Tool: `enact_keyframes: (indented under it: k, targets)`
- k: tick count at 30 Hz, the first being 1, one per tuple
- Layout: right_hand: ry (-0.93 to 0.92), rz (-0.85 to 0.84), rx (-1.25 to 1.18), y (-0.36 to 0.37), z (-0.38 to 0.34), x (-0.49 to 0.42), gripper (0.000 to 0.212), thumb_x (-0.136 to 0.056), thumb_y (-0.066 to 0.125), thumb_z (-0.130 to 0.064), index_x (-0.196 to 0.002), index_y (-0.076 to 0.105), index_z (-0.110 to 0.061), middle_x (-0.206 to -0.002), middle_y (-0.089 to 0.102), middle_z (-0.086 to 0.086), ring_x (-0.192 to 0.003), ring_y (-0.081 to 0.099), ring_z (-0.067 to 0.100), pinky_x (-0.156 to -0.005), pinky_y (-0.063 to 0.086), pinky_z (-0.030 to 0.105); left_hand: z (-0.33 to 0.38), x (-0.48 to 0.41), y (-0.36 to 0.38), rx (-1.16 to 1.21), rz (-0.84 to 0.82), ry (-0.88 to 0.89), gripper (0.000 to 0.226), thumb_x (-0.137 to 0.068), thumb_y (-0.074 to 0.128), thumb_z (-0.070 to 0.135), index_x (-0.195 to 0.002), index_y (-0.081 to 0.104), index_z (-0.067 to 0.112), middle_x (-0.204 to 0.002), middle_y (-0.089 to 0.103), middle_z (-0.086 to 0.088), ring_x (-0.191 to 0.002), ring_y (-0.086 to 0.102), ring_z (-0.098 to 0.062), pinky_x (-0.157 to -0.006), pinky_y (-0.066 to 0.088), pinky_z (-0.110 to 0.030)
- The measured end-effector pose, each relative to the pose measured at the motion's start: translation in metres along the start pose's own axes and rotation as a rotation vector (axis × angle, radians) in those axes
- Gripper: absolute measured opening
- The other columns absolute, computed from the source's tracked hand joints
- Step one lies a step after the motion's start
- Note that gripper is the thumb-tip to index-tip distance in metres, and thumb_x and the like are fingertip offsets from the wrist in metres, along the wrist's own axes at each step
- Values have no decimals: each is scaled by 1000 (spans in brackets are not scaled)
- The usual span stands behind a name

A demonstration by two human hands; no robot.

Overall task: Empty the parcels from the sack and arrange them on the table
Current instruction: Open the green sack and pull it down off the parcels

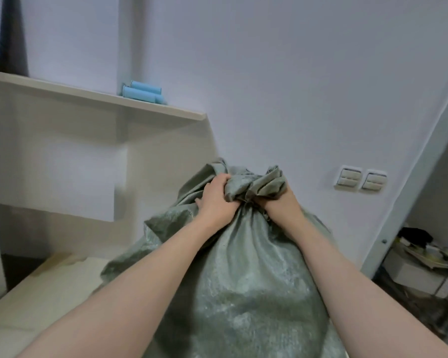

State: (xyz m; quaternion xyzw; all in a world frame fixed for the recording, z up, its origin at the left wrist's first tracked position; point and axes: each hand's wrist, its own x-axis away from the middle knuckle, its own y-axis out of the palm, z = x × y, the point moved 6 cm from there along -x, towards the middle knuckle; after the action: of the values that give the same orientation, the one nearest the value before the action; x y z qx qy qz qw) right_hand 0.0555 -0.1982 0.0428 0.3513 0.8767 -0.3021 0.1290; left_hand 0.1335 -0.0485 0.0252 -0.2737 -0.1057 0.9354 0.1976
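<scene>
Grey-green woven plastic sack (pixel 243 285), full and bulging, stands upright before you at the pale cream table (pixel 31 301).
Your left hand (pixel 216 200) and right hand (pixel 279 202) both grip its bunched neck, fingers curled into the fabric; light-blue rolls (pixel 142 93) lie on the white shelf (pixel 88 99) behind.

We cannot see inside the sack (pixel 243 280); its base is cut off below. Folds hide the fingers of the right hand (pixel 278 202).
</scene>
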Motion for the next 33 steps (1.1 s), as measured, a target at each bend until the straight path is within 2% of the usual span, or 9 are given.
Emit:
enact_keyframes:
  k: [4,7,10,13,18,23,27,30,33]
  targets:
    - [131,-67,58,13,36,7,54,-73,76,-29,-123,62,-16,-126,61,6,-111,61,18,-94,48,27,1,18,10,-230,-156,-58,81,-76,71,58,-141,29,34,-151,33,3,-148,10,-26,-114,-9,-63]
    - [275,-162,103,19,36,12,86,-78,76,-24,-149,29,-11,-139,43,7,-124,51,27,-96,43,29,10,32,17,-328,-251,-68,134,-58,73,76,-149,-19,39,-163,2,2,-150,-8,-22,-112,-15,-64]
    - [234,-361,121,27,29,19,105,-60,77,-50,-150,31,-21,-144,43,-4,-119,55,13,-97,46,25,11,42,16,-573,-267,-61,154,-50,80,70,-142,-37,34,-162,-1,0,-150,-8,-24,-109,-12,-70]
    - [233,-466,48,17,33,30,135,-46,93,-59,-153,20,-22,-134,56,-10,-117,60,6,-100,50,32,9,47,5,-852,-145,-16,145,-60,83,58,-150,-25,23,-152,20,-4,-145,12,-26,-110,-6,-71]
    - [61,-411,271,-21,2,50,137,-45,72,-86,-153,6,-34,-154,33,-5,-141,35,17,-116,32,43,12,47,1,-1047,53,143,61,-79,72,37,-133,46,23,-126,50,2,-127,35,-23,-116,-4,-63]
    - [276,-254,393,-47,29,48,157,-27,56,-100,-155,-3,-30,-162,20,7,-146,26,30,-118,25,50,10,40,1,-924,-103,65,59,-70,75,55,-123,56,39,-146,18,-5,-143,-2,-37,-104,-20,-72]
    - [427,-256,163,-33,44,48,139,-62,78,-67,-155,-13,-18,-158,28,10,-142,33,30,-115,31,47,-5,26,-1,-911,-353,-61,94,-67,76,59,-148,33,40,-160,-24,-7,-139,-35,-40,-104,-19,-73]
    - [475,-230,132,-25,52,40,140,-61,85,-57,-154,-11,-17,-151,38,10,-136,41,30,-110,38,48,-18,21,4,-761,-494,-170,97,-69,76,56,-150,26,38,-159,24,-4,-149,1,-35,-105,-12,-75]
    - [459,-168,223,-23,49,28,116,-67,86,-46,-149,17,-5,-141,49,11,-128,48,29,-99,43,34,-25,19,10,-586,-432,-188,94,-67,78,58,-141,26,34,-124,63,8,-131,46,-28,-107,-5,-74]
